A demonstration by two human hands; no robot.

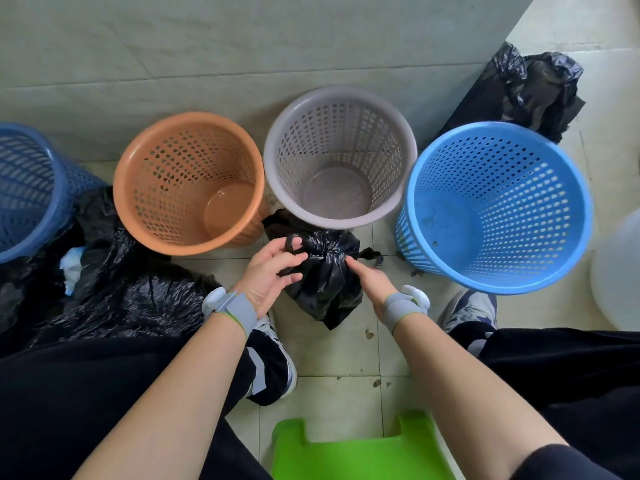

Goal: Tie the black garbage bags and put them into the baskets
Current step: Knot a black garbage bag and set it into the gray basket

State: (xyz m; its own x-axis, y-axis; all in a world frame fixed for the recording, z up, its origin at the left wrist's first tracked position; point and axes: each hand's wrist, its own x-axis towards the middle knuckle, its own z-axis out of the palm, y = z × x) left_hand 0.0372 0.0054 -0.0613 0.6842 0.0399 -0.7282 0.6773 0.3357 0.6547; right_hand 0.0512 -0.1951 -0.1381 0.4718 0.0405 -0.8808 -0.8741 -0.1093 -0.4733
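Observation:
A small black garbage bag [327,282] rests on the tiled floor in front of the grey basket [273,161]. My left hand [270,275] holds one twisted strip of its neck looped around the fingers. My right hand [369,277] pinches the bag's gathered neck, with another black strip trailing to the right. An orange basket [121,188] stands left of the grey one, and a light blue basket [581,209] stands tilted on the right. All three baskets hold nothing.
A dark blue basket [62,188] sits at the far left above a heap of black bags [131,299]. More black bags [533,88] lie at the back right by the wall. A green stool [356,452] is under me, my shoes on either side.

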